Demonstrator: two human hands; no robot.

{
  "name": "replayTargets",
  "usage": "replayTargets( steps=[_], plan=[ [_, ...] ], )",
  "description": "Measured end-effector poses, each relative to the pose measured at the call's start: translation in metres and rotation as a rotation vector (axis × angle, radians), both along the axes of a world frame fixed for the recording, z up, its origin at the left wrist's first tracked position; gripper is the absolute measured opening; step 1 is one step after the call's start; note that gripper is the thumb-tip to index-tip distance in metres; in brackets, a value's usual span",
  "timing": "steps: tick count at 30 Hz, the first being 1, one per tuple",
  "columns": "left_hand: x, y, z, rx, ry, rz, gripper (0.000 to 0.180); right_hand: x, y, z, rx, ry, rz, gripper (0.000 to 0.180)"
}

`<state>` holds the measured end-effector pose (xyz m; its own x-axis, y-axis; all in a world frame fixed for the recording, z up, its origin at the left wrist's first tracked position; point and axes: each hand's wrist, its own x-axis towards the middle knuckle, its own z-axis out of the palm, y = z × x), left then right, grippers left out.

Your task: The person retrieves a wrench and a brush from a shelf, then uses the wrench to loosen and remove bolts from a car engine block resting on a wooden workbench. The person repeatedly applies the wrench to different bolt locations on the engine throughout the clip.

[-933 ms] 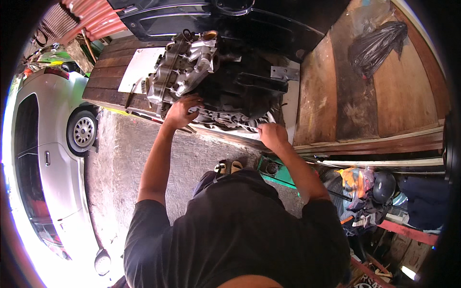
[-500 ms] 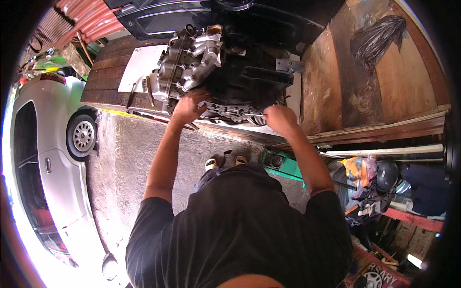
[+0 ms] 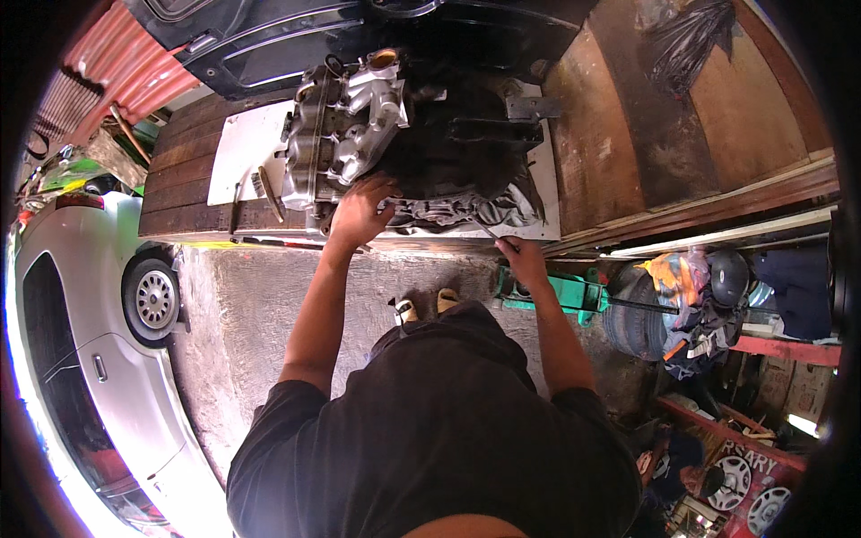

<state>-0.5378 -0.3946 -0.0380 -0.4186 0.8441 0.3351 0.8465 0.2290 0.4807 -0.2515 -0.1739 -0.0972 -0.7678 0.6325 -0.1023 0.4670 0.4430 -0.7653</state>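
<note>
My left hand (image 3: 360,213) rests open on the engine (image 3: 395,143) at twelve o'clock; my right hand (image 3: 525,260) is closed around a thin metal tool (image 3: 484,229) at one o'clock.

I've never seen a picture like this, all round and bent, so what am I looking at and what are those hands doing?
A fisheye camera on a person's head looks down, so straight edges curve. Both arms are that person's own. On a white sheet over the dark wooden plank bench sits a grey metal car engine. The left hand rests on the engine's near side. The right hand grips a thin metal rod-like tool pointing at the engine. A silver car stands to the left.
</note>
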Motion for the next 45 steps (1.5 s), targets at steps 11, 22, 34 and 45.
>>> replayTargets(
  steps=[11, 22, 34, 45],
  plan=[
    [0.004, 0.002, 0.011, -0.046, -0.066, 0.033, 0.029, -0.013, 0.032, -0.005, 0.218, -0.166, 0.128, 0.038],
    [0.006, 0.002, 0.015, -0.065, -0.057, 0.051, 0.025, -0.02, 0.037, 0.01, 0.423, -0.116, 0.205, 0.032],
    [0.005, 0.001, 0.012, -0.09, -0.068, 0.052, 0.026, -0.068, 0.035, 0.099, 0.82, -0.31, 0.541, 0.015],
    [0.005, 0.004, 0.015, -0.093, -0.078, 0.067, 0.026, -0.079, 0.018, 0.115, 0.985, -0.272, 0.689, 0.013]
  ],
)
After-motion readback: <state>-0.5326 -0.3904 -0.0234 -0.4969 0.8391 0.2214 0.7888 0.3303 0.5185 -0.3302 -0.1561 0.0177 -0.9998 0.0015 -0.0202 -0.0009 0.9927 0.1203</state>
